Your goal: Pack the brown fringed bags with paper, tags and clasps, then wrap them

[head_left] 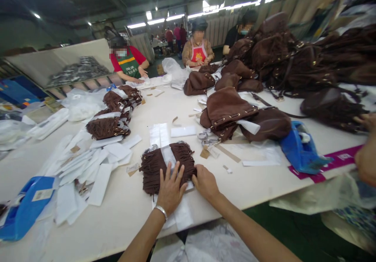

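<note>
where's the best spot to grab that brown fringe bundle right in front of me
Probably the white band across the middle, pinched from above on the near side. The bundle lies flat on the table, with loose fringe on both sides of the band. The band looks like the only part holding it together.

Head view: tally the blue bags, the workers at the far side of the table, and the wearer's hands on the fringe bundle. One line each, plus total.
Blue bags: 2 (left, right)
Workers at the far side of the table: 3 ()
Hands on the fringe bundle: 2 (left hand, right hand)
Total: 7
</note>
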Available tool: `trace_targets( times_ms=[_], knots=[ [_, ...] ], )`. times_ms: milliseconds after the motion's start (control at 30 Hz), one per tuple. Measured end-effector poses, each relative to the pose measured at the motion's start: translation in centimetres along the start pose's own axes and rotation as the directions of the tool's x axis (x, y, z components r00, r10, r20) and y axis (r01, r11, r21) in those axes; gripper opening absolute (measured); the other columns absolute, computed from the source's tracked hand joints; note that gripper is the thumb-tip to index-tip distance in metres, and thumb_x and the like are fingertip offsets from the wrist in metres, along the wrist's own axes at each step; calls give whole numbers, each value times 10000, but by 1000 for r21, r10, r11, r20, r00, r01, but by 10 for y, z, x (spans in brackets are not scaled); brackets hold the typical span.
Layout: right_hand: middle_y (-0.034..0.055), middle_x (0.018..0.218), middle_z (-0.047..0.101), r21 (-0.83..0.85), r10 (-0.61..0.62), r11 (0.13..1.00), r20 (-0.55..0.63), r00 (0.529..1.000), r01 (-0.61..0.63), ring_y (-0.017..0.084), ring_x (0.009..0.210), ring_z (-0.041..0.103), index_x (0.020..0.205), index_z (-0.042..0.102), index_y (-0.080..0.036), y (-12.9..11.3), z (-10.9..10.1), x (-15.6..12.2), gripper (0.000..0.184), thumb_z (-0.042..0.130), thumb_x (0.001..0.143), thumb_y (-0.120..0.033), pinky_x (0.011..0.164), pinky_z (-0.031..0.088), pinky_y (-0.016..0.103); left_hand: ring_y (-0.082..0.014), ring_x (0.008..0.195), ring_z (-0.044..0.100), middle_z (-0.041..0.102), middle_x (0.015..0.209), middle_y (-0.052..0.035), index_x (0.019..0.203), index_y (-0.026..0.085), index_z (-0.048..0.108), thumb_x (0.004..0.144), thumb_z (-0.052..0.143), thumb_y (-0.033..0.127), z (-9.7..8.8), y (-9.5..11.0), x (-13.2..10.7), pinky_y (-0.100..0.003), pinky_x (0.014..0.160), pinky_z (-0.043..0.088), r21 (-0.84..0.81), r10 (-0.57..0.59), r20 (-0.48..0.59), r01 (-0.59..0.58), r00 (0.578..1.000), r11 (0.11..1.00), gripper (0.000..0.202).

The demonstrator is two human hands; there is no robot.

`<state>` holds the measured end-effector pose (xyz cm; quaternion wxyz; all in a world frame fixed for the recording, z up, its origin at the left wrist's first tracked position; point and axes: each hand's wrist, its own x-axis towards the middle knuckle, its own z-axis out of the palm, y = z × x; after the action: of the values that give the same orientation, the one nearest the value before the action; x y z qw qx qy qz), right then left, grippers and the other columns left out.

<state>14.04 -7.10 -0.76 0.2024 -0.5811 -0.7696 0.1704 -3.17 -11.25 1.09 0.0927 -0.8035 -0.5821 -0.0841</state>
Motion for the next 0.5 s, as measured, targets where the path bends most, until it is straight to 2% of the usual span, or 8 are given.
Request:
trace_targets(
  times_ms=[133, 333, 500],
  knots=[
    [86, 991, 649, -68, -19, 997, 48, 999, 23, 212, 949, 597, 1041, 535, -183, 1, 2, -3, 188, 439, 892, -119, 821, 443, 286, -339, 1470, 103, 229, 1584, -78, 1512, 268, 217, 935, 471, 374, 2, 1, 1, -658, 1115, 195, -27, -10, -6, 10, 1000, 1000, 639],
    [84, 938, 626, -139, -129, 980, 111, 985, 144, 217, 842, 573, 986, 561, -191, 2, -5, 4, 155, 460, 875, -152, 751, 411, 300, -342, 1472, 83, 205, 1593, -65, 1505, 291, 239, 920, 507, 359, 0, 2, 2, -656, 1121, 184, -64, -30, 5, 30, 1000, 998, 648],
    [88, 950, 630, -137, -190, 968, 157, 969, 211, 217, 871, 579, 978, 573, -176, 9, -7, 9, 166, 469, 851, -147, 778, 408, 301, -351, 1473, 41, 179, 1598, -93, 1511, 234, 234, 915, 517, 394, -3, 0, -2, -642, 1134, 165, -108, -62, -6, 61, 998, 992, 679]
  ],
)
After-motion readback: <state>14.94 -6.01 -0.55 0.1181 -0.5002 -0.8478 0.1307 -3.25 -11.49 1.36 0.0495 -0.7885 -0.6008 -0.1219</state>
